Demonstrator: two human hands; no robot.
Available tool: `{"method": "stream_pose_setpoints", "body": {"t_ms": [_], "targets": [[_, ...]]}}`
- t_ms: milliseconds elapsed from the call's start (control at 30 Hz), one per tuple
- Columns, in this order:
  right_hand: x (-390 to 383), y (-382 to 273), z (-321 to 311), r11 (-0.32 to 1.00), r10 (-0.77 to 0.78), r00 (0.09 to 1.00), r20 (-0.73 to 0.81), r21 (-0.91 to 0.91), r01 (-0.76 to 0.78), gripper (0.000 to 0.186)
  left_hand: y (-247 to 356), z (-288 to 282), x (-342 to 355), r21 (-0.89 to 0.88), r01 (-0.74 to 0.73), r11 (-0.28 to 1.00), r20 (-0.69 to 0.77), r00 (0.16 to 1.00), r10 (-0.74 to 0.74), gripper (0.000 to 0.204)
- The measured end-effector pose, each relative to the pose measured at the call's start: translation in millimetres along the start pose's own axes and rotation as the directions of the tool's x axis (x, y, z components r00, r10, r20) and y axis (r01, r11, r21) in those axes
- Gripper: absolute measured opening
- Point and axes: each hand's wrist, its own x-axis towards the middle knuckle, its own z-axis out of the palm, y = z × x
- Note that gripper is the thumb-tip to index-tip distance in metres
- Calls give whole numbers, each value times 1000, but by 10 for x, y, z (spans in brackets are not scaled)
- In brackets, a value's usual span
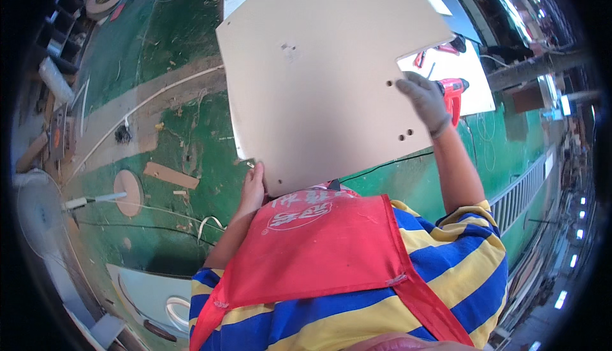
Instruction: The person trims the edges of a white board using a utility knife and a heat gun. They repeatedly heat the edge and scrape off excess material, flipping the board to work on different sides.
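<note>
Board, beige and flat, lay in front of the person, spanning the space between the two grips and reaching well beyond them. The left grip was closed on its near left corner. The right grip, grey-gloved and slightly blurred, rested across the right edge, fingertips on the face; I could not tell whether it had closed there. One dark hole sat just beside those fingertips, two more lay nearer the person, and a notch opened just beyond the glove. Right of that grip, a red power tool lay on a white sheet. Left of the left grip, a brown strip and, farther out, a round beige disc lay on the green floor. Between the grips, on the near side, hung a red apron.
</note>
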Motion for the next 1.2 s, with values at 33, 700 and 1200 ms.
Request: {"method": "stream_pose_setpoints", "body": {"t_ms": [33, 700, 1200], "targets": [[11, 199, 41, 998, 24, 1000, 0, 66, -24, 38, -124, -2, 76, 70, -55, 996, -148, 987, 65, 65], [1258, 1344, -923, 627, 91, 957, -275, -731, -270, 45, 164, -700, -42, 565, -38, 824, -444, 828, 342, 68], [2032, 2199, -1535, 674, 185, 793, -580, -512, -532, 48, 1479, 1158, 813, 915, -351, 201, 58, 606, 793, 62]]}}
